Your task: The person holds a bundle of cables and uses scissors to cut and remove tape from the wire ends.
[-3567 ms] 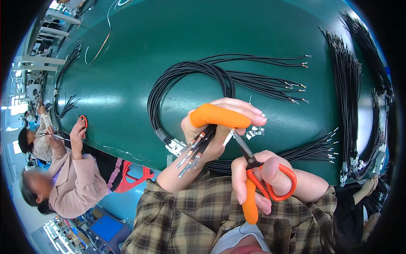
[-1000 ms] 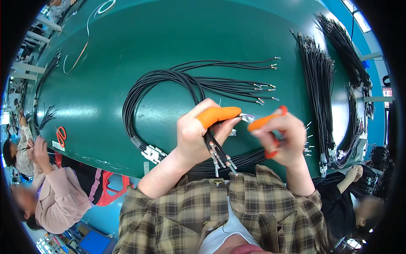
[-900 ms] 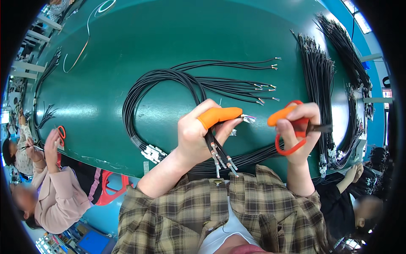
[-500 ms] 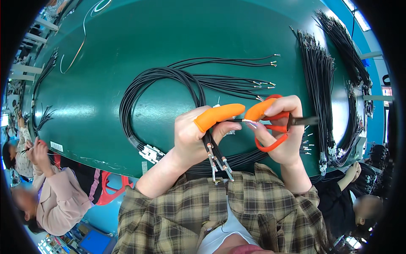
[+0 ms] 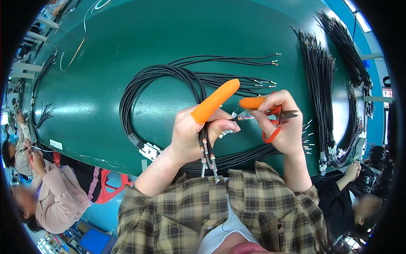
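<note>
Since half a second ago the left hand's (image 5: 186,133) orange-capped index finger has swung up off the cable (image 5: 235,119) and stands clear, aiming at about 1 o'clock, while the right hand's (image 5: 284,133) orange fingertip (image 5: 252,103) has shifted slightly upward. The cable's stripped end is thus less covered, its thin wires (image 5: 248,118) and a shiny scrap of foil (image 5: 242,114) showing between the hands; the work seems to rest on the right fingers now. The cable end lies just beyond the left thumb, its long axis running roughly from 9 to 3 o'clock, tip toward 3. The left hand's other fingers are curled around several cables (image 5: 206,132), whose bared ends hang toward 6 o'clock. The right hand keeps the scissors (image 5: 289,114) gripped, blades toward 3 o'clock; whether its thumb and forefinger pinch the wires or foil, I cannot tell.
</note>
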The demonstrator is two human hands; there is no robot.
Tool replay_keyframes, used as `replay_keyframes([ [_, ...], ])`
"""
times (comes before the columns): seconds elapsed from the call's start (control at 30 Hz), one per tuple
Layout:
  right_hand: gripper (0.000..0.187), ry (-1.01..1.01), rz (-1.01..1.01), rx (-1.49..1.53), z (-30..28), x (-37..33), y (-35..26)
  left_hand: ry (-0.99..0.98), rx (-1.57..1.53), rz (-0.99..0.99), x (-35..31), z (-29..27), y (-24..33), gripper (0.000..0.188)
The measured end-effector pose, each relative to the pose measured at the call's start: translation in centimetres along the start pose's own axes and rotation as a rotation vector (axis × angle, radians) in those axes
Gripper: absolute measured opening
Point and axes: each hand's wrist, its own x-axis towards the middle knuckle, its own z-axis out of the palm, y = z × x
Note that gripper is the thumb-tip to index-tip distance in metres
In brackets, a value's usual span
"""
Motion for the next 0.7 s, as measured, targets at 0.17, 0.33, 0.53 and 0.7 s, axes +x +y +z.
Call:
replay_keyframes([
  [0.17,0.029,-0.085,0.004,0.46,1.2,0.2,-0.4,-0.044,-0.009,-0.045,0.0,-0.7,0.1,0.021],
  [0.33,0.028,-0.255,-0.066,0.601,2.9,1.4,-0.2,-0.018,0.04,-0.078,-0.1,-0.6,0.5,0.016],
  [0.53,0.037,-0.069,-0.042,0.714,4.0,0.9,1.0,0.016,-0.031,-0.111,-0.4,-0.6,-0.1,0.015],
  [0.7,0.041,-0.055,0.007,0.824,5.5,0.1,0.6,0.11,0.13,0.033,-0.2,-0.3,0.2,0.012],
])
